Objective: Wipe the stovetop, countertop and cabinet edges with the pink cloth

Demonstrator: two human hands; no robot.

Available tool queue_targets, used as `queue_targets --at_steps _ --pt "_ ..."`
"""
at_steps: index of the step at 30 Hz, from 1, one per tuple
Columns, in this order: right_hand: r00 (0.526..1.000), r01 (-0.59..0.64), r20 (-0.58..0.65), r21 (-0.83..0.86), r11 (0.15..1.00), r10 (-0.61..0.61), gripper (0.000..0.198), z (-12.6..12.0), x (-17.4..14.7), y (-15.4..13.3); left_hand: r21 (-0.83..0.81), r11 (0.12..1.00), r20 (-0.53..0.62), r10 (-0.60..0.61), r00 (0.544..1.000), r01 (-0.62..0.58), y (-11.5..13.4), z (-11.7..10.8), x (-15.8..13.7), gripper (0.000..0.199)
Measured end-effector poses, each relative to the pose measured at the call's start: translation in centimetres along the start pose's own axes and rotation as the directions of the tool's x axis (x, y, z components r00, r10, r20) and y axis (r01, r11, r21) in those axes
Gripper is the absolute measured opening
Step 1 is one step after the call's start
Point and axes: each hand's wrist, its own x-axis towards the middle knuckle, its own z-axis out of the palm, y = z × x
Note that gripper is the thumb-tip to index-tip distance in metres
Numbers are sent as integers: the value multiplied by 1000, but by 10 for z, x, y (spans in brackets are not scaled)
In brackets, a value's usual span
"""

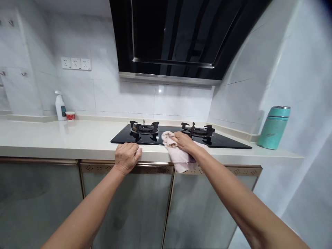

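My right hand (183, 141) is closed on a pale pink cloth (181, 159), bunched at the fingers and pressed on the front of the black glass gas hob (167, 138). Part of the cloth hangs down over the counter's front edge. My left hand (127, 154) rests at the front edge of the white countertop (85, 140), just left of the cloth. Its fingers are bent over that edge and lie close together, with the thumb pointing right. Behind the hands stand the left burner (145, 128) and the right burner (198, 132), both with black pan supports.
A teal flask (274, 128) stands at the counter's right end. A white spray bottle (60, 106) and a small red-and-white tub (70, 115) are at the back left. Overhead, a black range hood (168, 41) slopes forward. Below the counter are glass-fronted cabinets (140, 211).
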Motion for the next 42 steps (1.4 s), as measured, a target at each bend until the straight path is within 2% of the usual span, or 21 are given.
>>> queue_targets --at_steps 3,5,8,10,13,16,20,23,26,28,30,32,34,37,39,42 --pt "986 -162 -49 -31 986 161 45 -9 -24 39 7 1000 3 -26 1000 26 2 1 0 21" --pt "953 -291 -116 -86 953 280 43 -15 -37 61 12 999 -3 -46 999 46 3 2 0 22" --pt "884 -459 -205 -210 863 421 36 -18 -41 79 17 997 -17 -69 997 69 5 5 0 23" --pt "872 -489 -163 -270 829 461 32 -16 -33 84 16 997 -25 -78 997 78 6 6 0 24" --pt "879 -467 -36 -259 846 475 34 -12 -18 86 22 996 -26 -81 996 81 6 6 1 24" --pt "899 -420 31 -220 881 436 34 -10 -14 88 29 996 -24 -79 997 80 7 7 0 24" --pt "941 -311 72 -194 930 330 33 -13 -22 84 48 995 -36 -88 995 89 8 9 0 24" --pt "960 -258 58 -186 948 272 33 -14 -26 73 61 993 -38 -96 995 98 8 10 0 25" --pt "971 -238 -6 -181 954 241 33 -14 -28 60 48 994 -33 -100 994 102 8 9 0 25" --pt "968 -227 -145 -179 957 203 34 -15 -29 52 26 994 -20 -104 994 104 8 8 1 25" --pt "926 -232 -340 -162 959 166 34 -16 -31 47 3 994 -8 -110 994 110 7 7 1 24" --pt "882 -210 -449 -107 972 141 33 -16 -30 45 -12 993 -4 -115 993 115 7 6 1 23" --pt "917 -123 -386 -27 992 103 37 -15 -27 43 -16 993 -5 -116 993 116 7 6 2 22" --pt "989 -7 -144 63 998 16 41 -14 -22 41 1 994 -6 -108 994 108 7 5 2 23" --pt "999 -2 -37 67 998 4 43 -15 -21 39 9 995 -3 -99 995 99 7 4 2 23" --pt "1000 -20 -4 52 998 20 41 -15 -25 38 11 997 4 -76 997 76 5 2 1 22"
